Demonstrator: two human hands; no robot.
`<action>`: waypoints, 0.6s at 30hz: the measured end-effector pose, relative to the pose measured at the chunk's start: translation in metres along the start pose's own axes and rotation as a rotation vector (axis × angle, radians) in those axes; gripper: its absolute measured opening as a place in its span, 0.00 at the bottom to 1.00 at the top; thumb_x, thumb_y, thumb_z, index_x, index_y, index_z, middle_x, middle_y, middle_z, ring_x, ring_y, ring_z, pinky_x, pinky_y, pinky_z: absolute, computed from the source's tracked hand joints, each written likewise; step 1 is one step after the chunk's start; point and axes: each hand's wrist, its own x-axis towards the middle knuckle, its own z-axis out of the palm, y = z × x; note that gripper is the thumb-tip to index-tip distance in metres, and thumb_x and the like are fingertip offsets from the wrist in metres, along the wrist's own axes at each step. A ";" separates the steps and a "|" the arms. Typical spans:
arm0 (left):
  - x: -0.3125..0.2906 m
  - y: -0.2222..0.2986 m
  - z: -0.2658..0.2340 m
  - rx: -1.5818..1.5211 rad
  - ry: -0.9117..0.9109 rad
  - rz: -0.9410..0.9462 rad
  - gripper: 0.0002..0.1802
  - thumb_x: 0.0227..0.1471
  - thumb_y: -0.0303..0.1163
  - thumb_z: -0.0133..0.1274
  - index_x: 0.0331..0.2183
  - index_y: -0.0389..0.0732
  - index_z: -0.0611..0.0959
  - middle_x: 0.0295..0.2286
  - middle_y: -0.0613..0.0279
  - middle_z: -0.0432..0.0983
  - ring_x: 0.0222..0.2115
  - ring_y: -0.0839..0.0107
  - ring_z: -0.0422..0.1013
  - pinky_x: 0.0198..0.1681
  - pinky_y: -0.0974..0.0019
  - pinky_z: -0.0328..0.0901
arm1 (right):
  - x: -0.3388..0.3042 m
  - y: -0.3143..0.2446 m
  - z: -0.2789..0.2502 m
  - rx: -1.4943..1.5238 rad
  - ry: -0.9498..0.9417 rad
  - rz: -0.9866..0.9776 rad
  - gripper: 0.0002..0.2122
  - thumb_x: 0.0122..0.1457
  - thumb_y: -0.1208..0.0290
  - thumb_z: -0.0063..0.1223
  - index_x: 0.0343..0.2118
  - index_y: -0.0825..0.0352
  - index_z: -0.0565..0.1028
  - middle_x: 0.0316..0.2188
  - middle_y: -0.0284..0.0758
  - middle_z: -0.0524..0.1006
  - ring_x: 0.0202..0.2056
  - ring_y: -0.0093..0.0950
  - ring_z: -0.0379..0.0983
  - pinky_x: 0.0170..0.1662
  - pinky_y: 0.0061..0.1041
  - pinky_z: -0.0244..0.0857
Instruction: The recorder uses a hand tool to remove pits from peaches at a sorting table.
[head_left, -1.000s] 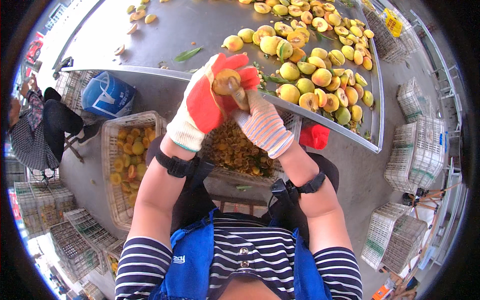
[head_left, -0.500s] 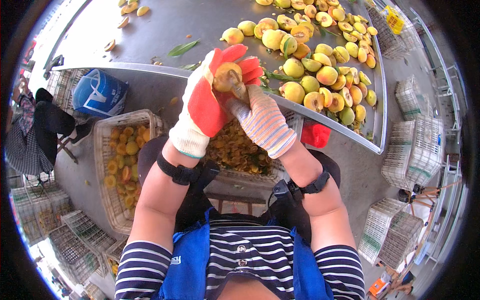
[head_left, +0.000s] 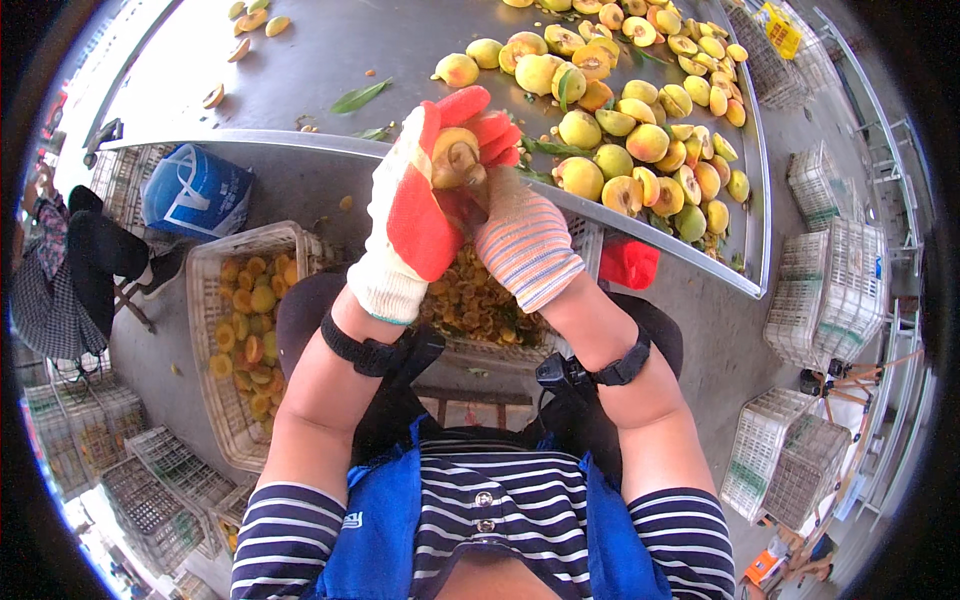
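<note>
A halved peach (head_left: 455, 158), cut side up, rests in my left hand (head_left: 412, 205), which wears a white glove with a red coated palm. Its fingers curl round the fruit above the table edge. My right hand (head_left: 528, 240), in a striped knit glove, is closed against the peach half on a small pitting tool, mostly hidden by the fingers. Below my hands, a crate of small brown-yellow pieces (head_left: 490, 300) stands between my knees. Whole and halved peaches (head_left: 650, 143) lie heaped on the metal table (head_left: 420, 60) to the far right.
To my left stands a pale crate of peach halves (head_left: 208, 330), with a blue bucket (head_left: 200, 192) behind it. Another person's legs (head_left: 95, 245) show at far left. Stacked plastic crates (head_left: 825, 290) line the right side. A red cloth-like item (head_left: 630, 263) hangs near the table edge.
My right hand has turned slightly and shifted at the peach half; the curved metal loop seen over the cut face is now less visible. The left hand keeps its hold.
</note>
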 end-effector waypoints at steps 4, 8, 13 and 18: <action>-0.004 0.000 -0.001 0.027 0.019 -0.030 0.31 0.71 0.49 0.46 0.60 0.33 0.75 0.48 0.43 0.81 0.49 0.48 0.78 0.58 0.45 0.71 | 0.003 0.006 0.009 0.097 -0.056 -0.051 0.15 0.62 0.66 0.59 0.46 0.68 0.70 0.37 0.55 0.80 0.41 0.56 0.78 0.41 0.50 0.72; -0.007 0.006 0.002 0.152 0.002 -0.041 0.32 0.70 0.50 0.47 0.59 0.31 0.76 0.47 0.43 0.81 0.48 0.49 0.79 0.56 0.49 0.73 | 0.000 0.016 0.011 0.343 -0.035 -0.232 0.17 0.61 0.68 0.59 0.48 0.68 0.69 0.40 0.56 0.79 0.41 0.59 0.77 0.41 0.52 0.71; 0.001 0.036 0.006 0.491 -0.183 -0.112 0.34 0.69 0.54 0.48 0.55 0.30 0.80 0.43 0.45 0.84 0.42 0.56 0.81 0.51 0.58 0.74 | -0.012 0.015 0.003 0.231 -0.068 -0.176 0.17 0.60 0.70 0.60 0.49 0.68 0.68 0.36 0.56 0.80 0.41 0.59 0.77 0.42 0.52 0.72; 0.004 0.027 0.013 0.462 0.006 -0.157 0.34 0.69 0.54 0.48 0.48 0.29 0.85 0.35 0.47 0.85 0.35 0.61 0.82 0.43 0.62 0.76 | -0.018 0.002 0.001 0.080 -0.085 -0.075 0.18 0.59 0.70 0.60 0.49 0.70 0.68 0.35 0.56 0.80 0.41 0.56 0.79 0.42 0.51 0.73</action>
